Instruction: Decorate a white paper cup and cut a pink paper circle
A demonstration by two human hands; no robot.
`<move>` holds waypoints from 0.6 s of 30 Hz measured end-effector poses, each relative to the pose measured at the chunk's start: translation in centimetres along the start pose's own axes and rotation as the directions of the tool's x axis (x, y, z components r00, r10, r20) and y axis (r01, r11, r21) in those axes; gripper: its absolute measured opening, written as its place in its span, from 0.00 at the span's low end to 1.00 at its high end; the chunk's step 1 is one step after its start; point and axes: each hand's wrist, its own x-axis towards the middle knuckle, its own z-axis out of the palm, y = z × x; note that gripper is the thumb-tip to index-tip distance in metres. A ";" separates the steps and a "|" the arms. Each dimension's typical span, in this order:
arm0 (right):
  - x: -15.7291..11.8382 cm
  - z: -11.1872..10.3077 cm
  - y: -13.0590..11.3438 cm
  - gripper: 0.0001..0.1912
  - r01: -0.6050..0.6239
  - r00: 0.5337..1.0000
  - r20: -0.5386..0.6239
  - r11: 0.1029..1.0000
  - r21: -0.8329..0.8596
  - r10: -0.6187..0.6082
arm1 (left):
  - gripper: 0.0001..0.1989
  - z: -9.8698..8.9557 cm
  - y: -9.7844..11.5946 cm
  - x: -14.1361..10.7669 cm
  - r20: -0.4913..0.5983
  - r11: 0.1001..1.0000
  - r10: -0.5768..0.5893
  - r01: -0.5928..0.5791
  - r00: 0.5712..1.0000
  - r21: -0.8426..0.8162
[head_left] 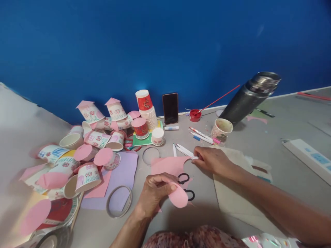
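Between thumb and fingers, my left hand [156, 189] pinches a rounded pink paper piece [179, 197]. Black-handled scissors [184, 178] lie just beyond that hand, their blades hidden. My right hand [210, 159] is closed at the near end of several white marker pens [184, 150], its fingertips on one of them. A larger pink paper sheet [167, 165] rests on the table between the two hands, with small pink scraps beside it.
Decorated paper cups [88, 177], some with pink paper tops, are heaped at the left. A cup stack [148, 115], a phone [170, 108], a tilted black flask [245, 98] and a speckled cup [221, 129] stand behind. Tape rings [119, 202] lie left; a power strip [309, 156] lies right.
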 end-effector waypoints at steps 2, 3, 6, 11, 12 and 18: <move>0.4 0.2 -0.1 0.07 -0.020 1.000 -0.001 1.000 -0.005 0.020 | 0.05 -0.1 -0.1 0.1 -0.007 1.000 -0.010 0.010 1.000 0.003; 0.6 0.3 -0.1 0.08 -0.032 0.999 -0.006 0.999 -0.006 0.032 | 0.05 -0.2 -0.1 0.1 -0.004 1.000 -0.012 0.012 1.000 0.006; 0.8 0.6 0.1 0.10 -0.068 0.997 -0.029 0.998 -0.002 0.068 | 0.05 -0.1 0.2 0.1 0.033 0.999 -0.029 0.028 0.999 0.038; 0.2 0.4 0.2 0.11 -0.065 0.997 -0.047 0.997 0.048 0.067 | 0.08 -0.5 0.2 -0.1 0.035 0.985 -0.122 0.117 0.992 0.131; -0.1 0.2 0.1 0.11 -0.051 0.998 -0.042 0.997 0.065 0.054 | 0.09 -0.7 0.2 -0.3 0.016 0.981 -0.139 0.135 0.990 0.139; -1.7 -0.8 -0.4 0.09 0.044 0.998 0.029 0.989 0.141 -0.049 | 0.11 -1.4 0.8 -2.1 -0.072 0.964 -0.198 0.207 0.978 0.169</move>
